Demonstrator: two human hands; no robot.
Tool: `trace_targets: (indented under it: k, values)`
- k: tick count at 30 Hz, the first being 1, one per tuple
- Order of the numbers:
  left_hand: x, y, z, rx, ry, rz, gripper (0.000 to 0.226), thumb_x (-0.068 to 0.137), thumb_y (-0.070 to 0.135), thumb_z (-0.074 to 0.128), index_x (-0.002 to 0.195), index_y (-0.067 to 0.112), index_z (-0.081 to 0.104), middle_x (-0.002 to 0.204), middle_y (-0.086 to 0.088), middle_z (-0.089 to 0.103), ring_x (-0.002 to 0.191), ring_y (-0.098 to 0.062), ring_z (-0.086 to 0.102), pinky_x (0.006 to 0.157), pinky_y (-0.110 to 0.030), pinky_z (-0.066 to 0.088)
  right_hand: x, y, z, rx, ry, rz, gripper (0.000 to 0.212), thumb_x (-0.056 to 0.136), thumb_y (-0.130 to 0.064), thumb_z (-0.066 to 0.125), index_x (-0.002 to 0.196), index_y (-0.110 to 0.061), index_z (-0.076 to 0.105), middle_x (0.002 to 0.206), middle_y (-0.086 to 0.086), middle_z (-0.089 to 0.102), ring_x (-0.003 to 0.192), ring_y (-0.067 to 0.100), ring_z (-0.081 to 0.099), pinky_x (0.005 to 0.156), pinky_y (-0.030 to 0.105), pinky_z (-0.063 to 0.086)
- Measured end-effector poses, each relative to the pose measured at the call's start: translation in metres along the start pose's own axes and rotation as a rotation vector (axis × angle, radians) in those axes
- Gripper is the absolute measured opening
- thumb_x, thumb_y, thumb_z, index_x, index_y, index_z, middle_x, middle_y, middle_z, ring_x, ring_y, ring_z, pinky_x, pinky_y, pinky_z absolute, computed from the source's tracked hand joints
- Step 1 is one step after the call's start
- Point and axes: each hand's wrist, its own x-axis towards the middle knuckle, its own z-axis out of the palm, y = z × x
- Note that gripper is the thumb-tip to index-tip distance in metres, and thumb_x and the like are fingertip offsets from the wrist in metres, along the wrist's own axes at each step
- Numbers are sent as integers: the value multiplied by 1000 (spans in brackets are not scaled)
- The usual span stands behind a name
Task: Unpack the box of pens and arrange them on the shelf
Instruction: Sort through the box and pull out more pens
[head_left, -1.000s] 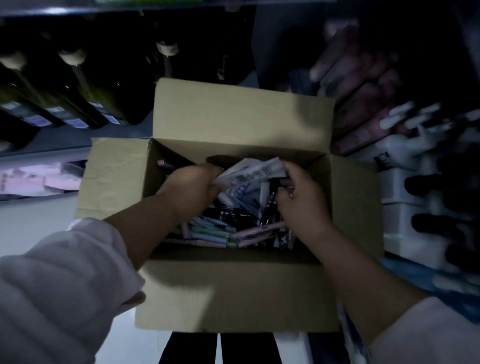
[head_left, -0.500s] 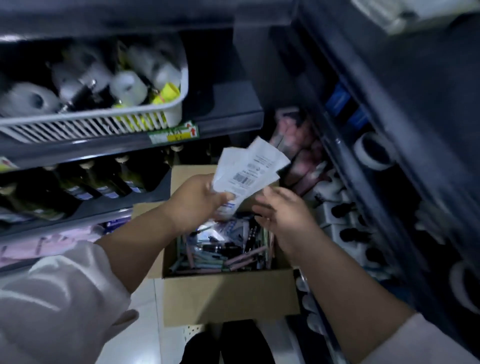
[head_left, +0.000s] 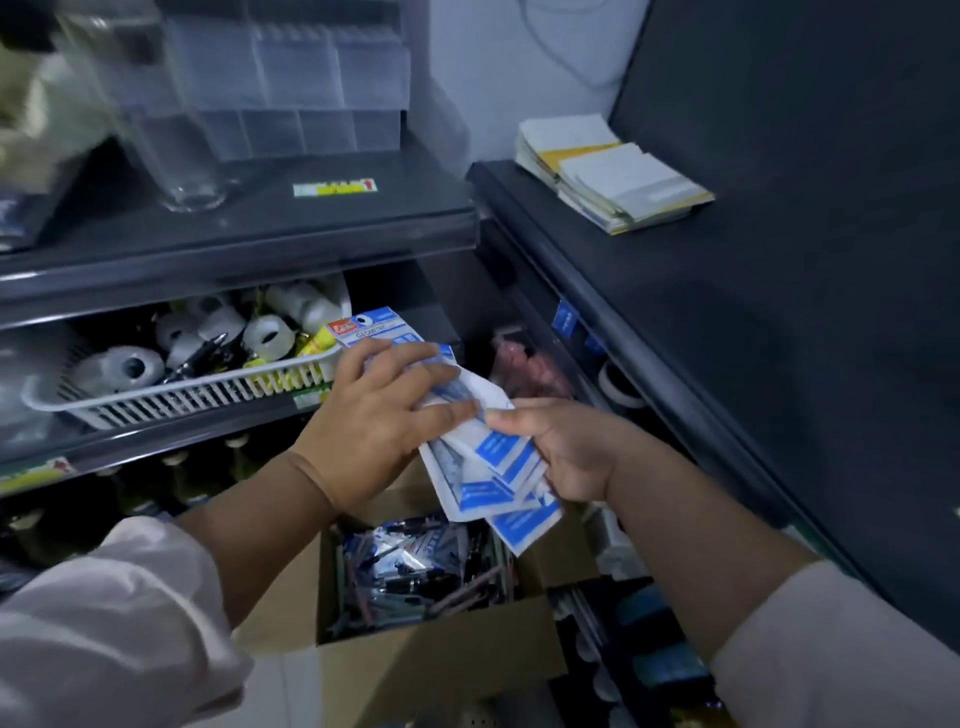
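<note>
An open cardboard box (head_left: 441, 670) stands low in front of me, holding several loose pens (head_left: 415, 577) and clear packets. Above it I hold a fanned bundle of white and blue packets (head_left: 493, 467) with both hands. My left hand (head_left: 374, 431) grips the bundle from the upper left, its fingers lying across the top packets. From the right, my right hand (head_left: 561, 447) holds the bundle's lower part, thumb on top. One packet at the top reads "GEOMETRIC" (head_left: 374, 330).
Dark shelves stand on the left and right. A white basket (head_left: 171, 395) with tape rolls and a pen sits on the left middle shelf. A clear glass (head_left: 176, 156) stands on the upper left shelf. Stacked notepads (head_left: 613, 176) lie on the right shelf (head_left: 727, 312).
Both hands have lifted the packets out of the box and up to shelf height. My right hand, open half a second ago, now holds the bundle. The view has tilted up.
</note>
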Motion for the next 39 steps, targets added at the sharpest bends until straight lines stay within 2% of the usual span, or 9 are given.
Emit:
trace_targets:
  k: [4, 9, 14, 17, 20, 22, 27, 32, 39]
  values:
    - [12, 4, -9, 47, 59, 22, 34, 89, 20, 54, 119, 31, 66, 121, -7, 64, 119, -30, 45, 95, -47, 30, -17, -6, 2, 13, 6, -78, 40, 86, -10, 62, 125, -2, 56, 118, 24, 64, 106, 38, 62, 96, 54, 47]
    - [41, 19, -11, 87, 50, -26, 48, 83, 34, 62, 130, 23, 53, 129, -9, 58, 123, -30, 42, 99, -46, 27, -45, -20, -11, -55, 149, -230, 19, 88, -1, 60, 105, -8, 64, 94, 17, 72, 82, 31, 69, 81, 47, 56]
    - [88, 41, -9, 20, 146, -314, 66, 77, 22, 56, 140, 15, 39, 140, -18, 45, 126, -32, 37, 98, -43, 27, -83, -39, -58, -173, 364, -380, 22, 84, -2, 65, 105, -10, 65, 91, 15, 74, 77, 29, 70, 74, 44, 58]
    - [126, 66, -2, -491, 69, -735, 63, 85, 12, 57, 143, 8, 34, 139, -19, 44, 127, -31, 41, 108, -42, 33, -108, -45, -97, -108, 449, -443, 20, 84, -2, 67, 101, -11, 64, 80, 11, 74, 62, 23, 70, 52, 31, 54]
    - [176, 110, -3, -1323, -184, -1090, 32, 95, 30, 54, 121, 12, 55, 107, -19, 67, 95, -35, 61, 77, -37, 48, -127, -45, -131, -14, 462, -468, 25, 84, -2, 67, 107, -11, 63, 92, 14, 74, 75, 28, 71, 62, 37, 57]
    - [206, 140, 3, -1581, -322, -1114, 27, 93, 32, 57, 106, 9, 63, 97, -19, 72, 86, -37, 65, 74, -38, 50, -134, -43, -151, 22, 464, -491, 28, 84, -2, 67, 111, -9, 62, 98, 16, 73, 84, 31, 71, 72, 43, 58]
    - [266, 191, 26, -1781, -298, -1188, 17, 85, 1, 64, 103, 0, 63, 91, -22, 72, 75, -35, 71, 63, -49, 59, -151, -28, -200, 39, 501, -550, 31, 83, -4, 68, 113, -7, 61, 101, 14, 73, 93, 31, 70, 82, 44, 56]
    - [301, 216, 59, -1756, -393, -1187, 35, 82, -5, 65, 116, 1, 58, 102, -24, 69, 92, -43, 67, 81, -63, 51, -168, -18, -250, -44, 541, -527, 26, 85, -17, 69, 110, -13, 63, 100, 13, 73, 89, 30, 69, 72, 42, 56]
    - [328, 239, 89, -1892, -433, -1186, 29, 91, 1, 55, 118, 11, 59, 106, -16, 71, 97, -35, 68, 76, -51, 56, -168, -21, -291, 102, 486, -512, 30, 87, -15, 67, 115, -8, 62, 103, 16, 72, 94, 32, 69, 84, 45, 56]
